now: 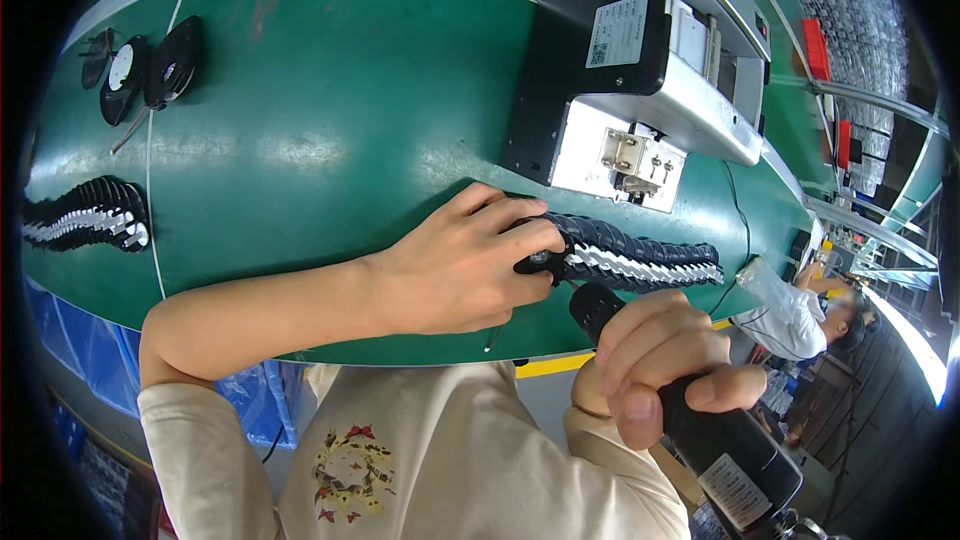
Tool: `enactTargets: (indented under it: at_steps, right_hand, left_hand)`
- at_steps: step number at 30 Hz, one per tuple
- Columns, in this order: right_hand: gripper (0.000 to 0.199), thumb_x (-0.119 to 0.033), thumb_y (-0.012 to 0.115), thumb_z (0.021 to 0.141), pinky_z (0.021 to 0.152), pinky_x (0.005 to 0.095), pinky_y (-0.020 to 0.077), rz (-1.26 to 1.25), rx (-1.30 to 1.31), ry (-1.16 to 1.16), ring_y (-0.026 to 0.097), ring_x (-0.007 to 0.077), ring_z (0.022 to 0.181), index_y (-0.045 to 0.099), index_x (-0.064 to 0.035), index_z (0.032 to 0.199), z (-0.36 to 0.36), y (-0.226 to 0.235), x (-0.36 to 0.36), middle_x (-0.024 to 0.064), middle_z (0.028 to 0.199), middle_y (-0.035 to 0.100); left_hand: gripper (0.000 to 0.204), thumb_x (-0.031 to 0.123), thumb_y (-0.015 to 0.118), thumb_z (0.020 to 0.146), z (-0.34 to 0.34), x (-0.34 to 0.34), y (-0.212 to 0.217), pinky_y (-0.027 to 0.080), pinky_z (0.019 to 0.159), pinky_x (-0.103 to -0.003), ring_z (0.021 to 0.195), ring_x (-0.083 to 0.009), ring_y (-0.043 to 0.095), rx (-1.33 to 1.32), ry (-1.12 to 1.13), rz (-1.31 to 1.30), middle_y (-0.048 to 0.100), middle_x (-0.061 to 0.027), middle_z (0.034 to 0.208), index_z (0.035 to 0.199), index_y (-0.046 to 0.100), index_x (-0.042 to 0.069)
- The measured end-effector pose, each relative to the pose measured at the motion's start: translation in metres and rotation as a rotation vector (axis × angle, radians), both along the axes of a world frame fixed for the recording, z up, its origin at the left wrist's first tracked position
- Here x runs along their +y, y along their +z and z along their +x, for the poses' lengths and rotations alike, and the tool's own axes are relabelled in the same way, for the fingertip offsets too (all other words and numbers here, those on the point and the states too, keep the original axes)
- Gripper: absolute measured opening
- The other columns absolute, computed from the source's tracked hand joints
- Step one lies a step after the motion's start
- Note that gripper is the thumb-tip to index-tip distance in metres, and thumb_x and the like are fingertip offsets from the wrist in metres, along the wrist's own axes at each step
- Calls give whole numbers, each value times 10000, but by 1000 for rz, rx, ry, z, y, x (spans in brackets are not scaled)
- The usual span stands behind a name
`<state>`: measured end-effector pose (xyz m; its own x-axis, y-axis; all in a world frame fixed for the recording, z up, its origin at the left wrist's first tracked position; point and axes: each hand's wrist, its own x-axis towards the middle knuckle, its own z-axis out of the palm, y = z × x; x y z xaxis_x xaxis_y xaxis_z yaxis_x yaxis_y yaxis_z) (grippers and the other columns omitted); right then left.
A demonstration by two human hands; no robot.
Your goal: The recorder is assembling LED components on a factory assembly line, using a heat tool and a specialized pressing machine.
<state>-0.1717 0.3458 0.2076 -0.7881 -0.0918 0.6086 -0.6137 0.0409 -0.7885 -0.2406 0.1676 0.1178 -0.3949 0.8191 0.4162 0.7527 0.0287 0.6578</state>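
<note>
My right hand (665,370) is wrapped round a black electric screwdriver (735,455), whose nose points up and left toward the parts by my other hand. My left hand (470,265) reaches across the green table with its fingers curled over a small black part (537,260), which looks like a fan housing. My fingers hide most of that part. Directly beside it, a long row of stacked black parts (640,255) with white inner pieces stretches to the right. The screwdriver's bit tip is hard to make out near the left end of this row.
Beyond the row stands a black and silver screw feeder (620,70) with a small metal block in front. At the far left are several loose black fans (172,65) and another row of black parts (95,215). A person (800,320) sits farther right.
</note>
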Motion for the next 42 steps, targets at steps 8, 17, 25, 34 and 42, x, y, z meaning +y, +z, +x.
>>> enactTargets:
  at_steps: [8, 17, 25, 34, 42]
  right_hand:
    - [433, 43, 703, 780, 413, 313, 490, -76, -33, -32, 547, 153, 451, 448, -107, 1096, -2, -1, 4, 48, 655, 573]
    - [540, -15, 707, 801, 466, 258, 558, -458, 217, 76, 598, 127, 465, 492, -121, 1285, 0, 38, 57, 17, 631, 593]
    - [596, 20, 729, 761, 455, 297, 545, -273, 185, 41, 588, 154, 455, 427, -131, 1252, 7, 31, 68, 41, 631, 617]
    - [512, 6, 705, 814, 470, 319, 488, -377, 90, -98, 541, 159, 463, 402, -77, 1218, 3, 19, 55, 35, 629, 557]
    - [529, 19, 684, 795, 443, 309, 498, -370, 158, -104, 545, 152, 449, 403, -91, 1230, 11, 21, 69, 31, 626, 554]
  left_hand:
    - [314, 138, 795, 661, -2, 2, 9, 448, 941, -428, 1140, -307, 581, -128, 1, -32, 544, -106, 1264, 972, 751, 138]
    - [376, 55, 765, 573, -33, -41, 55, 401, 964, -465, 1200, -319, 533, -135, -45, -189, 615, -75, 1255, 939, 710, 126]
    - [502, -29, 669, 692, -162, -64, 53, 409, 1057, -473, 1282, -394, 498, 344, 728, -134, 575, -161, 1353, 1178, 613, 82]
    - [614, 73, 682, 797, -332, -99, 7, 412, 1128, -425, 1372, -408, 444, 214, 829, -521, 475, -281, 1435, 1393, 583, 181]
    - [736, 241, 842, 635, -285, -115, 53, 533, 933, -472, 1080, -455, 609, 366, 1050, -571, 622, -252, 1172, 1319, 590, 141]
